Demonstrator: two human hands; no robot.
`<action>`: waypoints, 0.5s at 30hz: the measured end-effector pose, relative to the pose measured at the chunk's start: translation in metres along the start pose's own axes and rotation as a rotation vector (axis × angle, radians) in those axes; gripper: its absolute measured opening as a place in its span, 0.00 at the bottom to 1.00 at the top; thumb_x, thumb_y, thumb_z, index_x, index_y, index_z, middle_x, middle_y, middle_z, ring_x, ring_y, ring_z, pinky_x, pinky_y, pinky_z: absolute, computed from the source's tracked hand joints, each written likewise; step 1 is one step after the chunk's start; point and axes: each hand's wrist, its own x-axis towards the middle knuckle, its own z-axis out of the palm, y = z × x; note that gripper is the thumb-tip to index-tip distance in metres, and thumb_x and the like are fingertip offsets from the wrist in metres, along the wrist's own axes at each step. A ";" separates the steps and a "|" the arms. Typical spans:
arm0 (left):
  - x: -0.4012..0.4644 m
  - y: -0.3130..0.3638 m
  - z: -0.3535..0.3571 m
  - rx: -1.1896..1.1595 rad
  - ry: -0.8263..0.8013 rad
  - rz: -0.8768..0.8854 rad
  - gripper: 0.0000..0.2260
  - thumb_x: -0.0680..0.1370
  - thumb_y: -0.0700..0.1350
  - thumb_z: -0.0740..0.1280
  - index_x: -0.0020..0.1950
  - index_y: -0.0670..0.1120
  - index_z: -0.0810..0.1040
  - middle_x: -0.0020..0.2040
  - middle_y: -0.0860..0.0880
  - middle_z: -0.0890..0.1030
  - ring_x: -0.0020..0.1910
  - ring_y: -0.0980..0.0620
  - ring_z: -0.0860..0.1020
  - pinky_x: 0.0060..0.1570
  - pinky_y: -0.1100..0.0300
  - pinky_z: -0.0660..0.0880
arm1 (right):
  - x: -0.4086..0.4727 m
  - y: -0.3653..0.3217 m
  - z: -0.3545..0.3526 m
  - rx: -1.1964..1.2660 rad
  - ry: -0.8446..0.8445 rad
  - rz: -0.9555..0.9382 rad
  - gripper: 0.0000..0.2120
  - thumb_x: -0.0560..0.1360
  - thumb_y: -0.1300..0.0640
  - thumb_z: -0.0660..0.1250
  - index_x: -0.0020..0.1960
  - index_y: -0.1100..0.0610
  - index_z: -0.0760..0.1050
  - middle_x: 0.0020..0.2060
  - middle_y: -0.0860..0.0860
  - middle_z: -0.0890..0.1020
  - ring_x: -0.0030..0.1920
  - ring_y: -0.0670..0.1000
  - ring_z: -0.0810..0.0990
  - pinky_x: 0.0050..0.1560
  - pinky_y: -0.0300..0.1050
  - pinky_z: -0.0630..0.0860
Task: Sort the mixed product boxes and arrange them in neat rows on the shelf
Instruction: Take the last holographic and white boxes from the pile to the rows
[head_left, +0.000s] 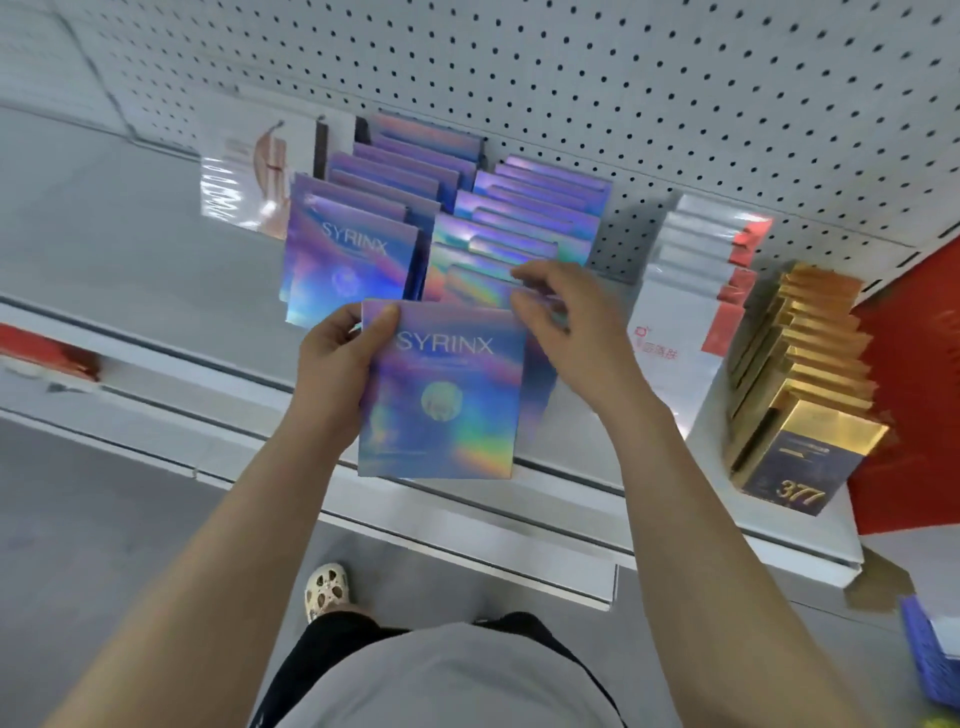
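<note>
While left grip clutches SYRINX box, right grip pinches shelf row box.

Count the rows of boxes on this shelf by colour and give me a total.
Holographic purple rows: 2, the left row and the right row
White and red row: 1
Gold row: 1
Total: 4 rows

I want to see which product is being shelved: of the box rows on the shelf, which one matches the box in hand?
The holographic SYRINX rows, left of the white and gold rows; same print as the held box.
</note>
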 end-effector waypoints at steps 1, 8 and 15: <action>0.004 0.003 -0.010 -0.004 -0.009 0.000 0.08 0.77 0.43 0.70 0.52 0.39 0.80 0.45 0.41 0.82 0.44 0.43 0.79 0.53 0.42 0.77 | 0.004 -0.008 0.009 0.006 -0.089 0.009 0.11 0.79 0.53 0.66 0.61 0.54 0.78 0.52 0.47 0.81 0.51 0.44 0.79 0.56 0.43 0.76; 0.054 0.040 -0.090 0.159 -0.013 0.148 0.08 0.72 0.49 0.72 0.47 0.47 0.82 0.42 0.45 0.82 0.41 0.47 0.78 0.46 0.52 0.74 | 0.057 -0.057 0.076 -0.012 -0.400 0.054 0.14 0.75 0.52 0.73 0.60 0.49 0.79 0.51 0.47 0.81 0.51 0.47 0.79 0.53 0.42 0.72; 0.122 0.034 -0.157 0.511 -0.063 0.180 0.30 0.65 0.58 0.70 0.65 0.47 0.75 0.54 0.50 0.82 0.50 0.54 0.80 0.56 0.55 0.77 | 0.105 -0.075 0.140 -0.039 -0.213 0.136 0.13 0.76 0.55 0.71 0.60 0.52 0.78 0.54 0.48 0.82 0.54 0.46 0.78 0.59 0.46 0.73</action>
